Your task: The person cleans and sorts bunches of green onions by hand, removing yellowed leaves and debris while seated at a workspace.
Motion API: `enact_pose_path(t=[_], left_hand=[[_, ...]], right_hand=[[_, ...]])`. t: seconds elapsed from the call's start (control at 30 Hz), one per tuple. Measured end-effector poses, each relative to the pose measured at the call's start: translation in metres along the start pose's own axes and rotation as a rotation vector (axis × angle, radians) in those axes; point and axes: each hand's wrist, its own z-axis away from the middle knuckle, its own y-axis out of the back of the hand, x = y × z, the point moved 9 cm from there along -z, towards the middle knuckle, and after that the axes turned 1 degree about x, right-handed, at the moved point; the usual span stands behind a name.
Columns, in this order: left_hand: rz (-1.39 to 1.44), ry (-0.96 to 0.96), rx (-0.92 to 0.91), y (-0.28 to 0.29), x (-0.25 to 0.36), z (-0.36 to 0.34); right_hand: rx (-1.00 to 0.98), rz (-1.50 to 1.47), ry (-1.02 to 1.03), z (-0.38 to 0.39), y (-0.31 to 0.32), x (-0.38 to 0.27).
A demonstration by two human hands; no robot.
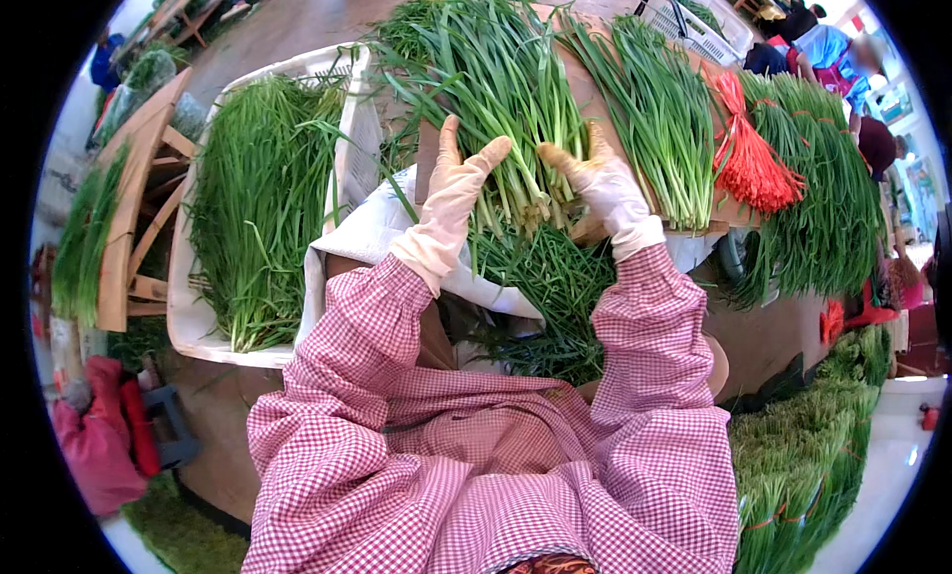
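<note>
A loose heap of garlic chives [496, 88] lies on the board before me, its pale stalk ends toward me. My left hand [454, 192], in a pale stained glove, is at the left side of those stalks, with thumb and forefinger spread. On their right side is my right hand [605, 182], also gloved, its thumb on the stalks and its fingers apart. The lower fingers of both hands are partly hidden. Just right of the heap, a second pile of chives [664, 128] lies flat on the board [595, 73]. Loose green leaves [555, 287] hang below my hands.
At left stands a white crate [183, 316] full of chives. Red ties [759, 168] lie right of the board, beside tied chive bundles [813, 187]. More bundles [803, 445] stand at lower right. A white basket [694, 34] and other people are farther off.
</note>
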Motion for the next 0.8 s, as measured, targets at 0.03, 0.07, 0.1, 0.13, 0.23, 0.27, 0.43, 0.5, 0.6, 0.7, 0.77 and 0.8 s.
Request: enact_pose_path(t=[0.03, 0.07, 0.1, 0.13, 0.23, 0.27, 0.43, 0.5, 0.6, 0.7, 0.77, 0.8], left_hand=[[-0.044, -0.022, -0.015, 0.002, -0.003, -0.006], [-0.197, -0.016, 0.002, 0.004, -0.002, -0.011], [-0.242, -0.067, 0.016, 0.009, -0.008, -0.021], [-0.29, -0.114, 0.03, 0.012, -0.011, -0.027], [-0.182, -0.021, -0.117, 0.016, -0.015, -0.027], [-0.166, -0.05, -0.162, 0.019, -0.006, -0.024], [-0.191, -0.046, -0.145, 0.052, -0.001, -0.028], [-0.182, -0.013, -0.136, 0.051, -0.008, -0.031], [-0.13, -0.005, -0.075, 0.045, -0.006, -0.028], [-0.232, -0.039, -0.005, 0.047, -0.001, -0.037], [-0.369, -0.035, 0.062, 0.045, 0.008, -0.035], [-0.432, -0.034, 0.09, 0.044, 0.012, -0.035]], right_hand=[[-0.272, -0.512, -0.071, 0.011, -0.022, -0.019], [-0.193, -0.509, -0.014, 0.0, -0.036, -0.006], [-0.148, -0.527, 0.098, 0.0, -0.039, -0.015], [-0.104, -0.548, 0.206, 0.004, -0.04, -0.024], [-0.148, -0.554, 0.037, -0.001, -0.04, -0.005], [-0.182, -0.594, -0.031, -0.004, -0.037, 0.006], [-0.154, -0.844, -0.117, -0.009, -0.012, 0.03], [-0.118, -0.687, -0.117, -0.012, -0.008, 0.034], [-0.105, -0.535, -0.091, -0.02, -0.012, 0.045], [-0.058, -0.315, -0.09, -0.011, -0.006, 0.026], [-0.014, -0.048, -0.073, -0.009, 0.005, 0.013], [0.013, 0.09, -0.066, -0.008, 0.011, 0.01]])
